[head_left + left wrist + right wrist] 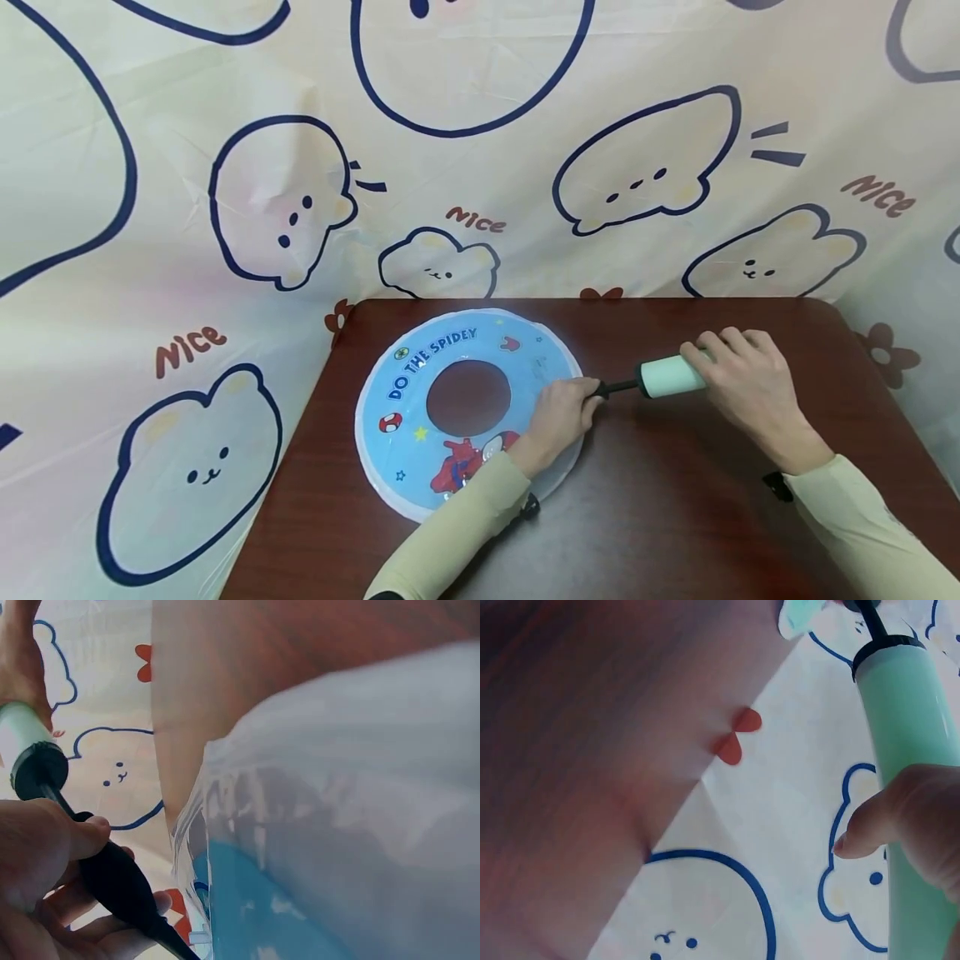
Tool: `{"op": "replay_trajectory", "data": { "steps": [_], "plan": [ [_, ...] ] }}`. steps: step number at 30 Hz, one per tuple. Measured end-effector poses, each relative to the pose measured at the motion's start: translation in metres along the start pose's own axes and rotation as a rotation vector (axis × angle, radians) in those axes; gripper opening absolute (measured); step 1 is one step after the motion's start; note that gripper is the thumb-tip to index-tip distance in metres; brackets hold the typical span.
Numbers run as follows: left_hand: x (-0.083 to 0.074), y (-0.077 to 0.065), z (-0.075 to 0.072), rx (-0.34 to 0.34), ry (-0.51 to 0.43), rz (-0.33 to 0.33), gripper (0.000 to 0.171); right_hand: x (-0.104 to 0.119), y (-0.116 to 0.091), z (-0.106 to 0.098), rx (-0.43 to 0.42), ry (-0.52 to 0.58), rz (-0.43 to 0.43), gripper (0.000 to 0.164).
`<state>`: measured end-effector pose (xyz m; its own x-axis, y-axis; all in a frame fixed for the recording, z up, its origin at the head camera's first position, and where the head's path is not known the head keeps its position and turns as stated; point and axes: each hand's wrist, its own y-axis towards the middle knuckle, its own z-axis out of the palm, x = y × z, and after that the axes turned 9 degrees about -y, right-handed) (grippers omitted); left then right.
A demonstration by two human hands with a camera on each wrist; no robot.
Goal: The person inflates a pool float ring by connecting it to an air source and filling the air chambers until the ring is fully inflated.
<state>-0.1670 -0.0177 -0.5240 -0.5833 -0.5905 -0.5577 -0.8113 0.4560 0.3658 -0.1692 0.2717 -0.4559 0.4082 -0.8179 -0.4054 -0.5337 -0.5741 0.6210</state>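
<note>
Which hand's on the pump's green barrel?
The right hand: it grips the green barrel, whereas the left hand holds the pump's black handle.

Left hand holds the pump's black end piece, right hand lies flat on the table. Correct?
No: the right hand isn't on the table; it grips the mint-green pump barrel, as the right wrist view shows. The left hand does hold the black end piece.

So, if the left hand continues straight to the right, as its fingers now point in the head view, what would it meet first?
Likely the black end cap of the green air pump, along the rod from the left hand; exact depth is unclear.
</note>
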Motion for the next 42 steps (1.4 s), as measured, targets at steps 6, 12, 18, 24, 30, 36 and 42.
{"op": "replay_trajectory", "data": {
  "steps": [6,12,18,24,30,36,42],
  "plan": [
    [0.0,-0.001,0.001,-0.016,-0.012,0.005,0.014,-0.018,-0.003,-0.016,0.017,-0.004,0.014,0.062],
    [0.0,-0.001,-0.002,-0.011,-0.039,-0.007,0.013,-0.043,-0.012,-0.037,0.006,-0.01,0.086,0.063],
    [0.001,-0.003,-0.003,-0.01,-0.008,-0.011,0.011,-0.044,-0.013,-0.037,0.015,-0.003,0.085,0.063],
    [0.001,-0.005,0.0,-0.005,-0.008,-0.024,0.012,-0.008,-0.009,-0.011,0.024,0.005,0.029,0.036],
    [0.001,-0.008,0.0,-0.007,-0.006,-0.027,0.012,0.029,-0.003,0.012,0.029,0.028,0.01,0.038],
    [0.001,-0.006,0.0,-0.025,-0.02,-0.005,0.009,0.045,0.01,0.018,0.038,0.015,0.008,0.041],
    [0.001,-0.005,0.001,-0.03,0.018,-0.007,0.005,0.06,0.017,0.026,0.038,0.003,0.007,0.035]
  ]
}}
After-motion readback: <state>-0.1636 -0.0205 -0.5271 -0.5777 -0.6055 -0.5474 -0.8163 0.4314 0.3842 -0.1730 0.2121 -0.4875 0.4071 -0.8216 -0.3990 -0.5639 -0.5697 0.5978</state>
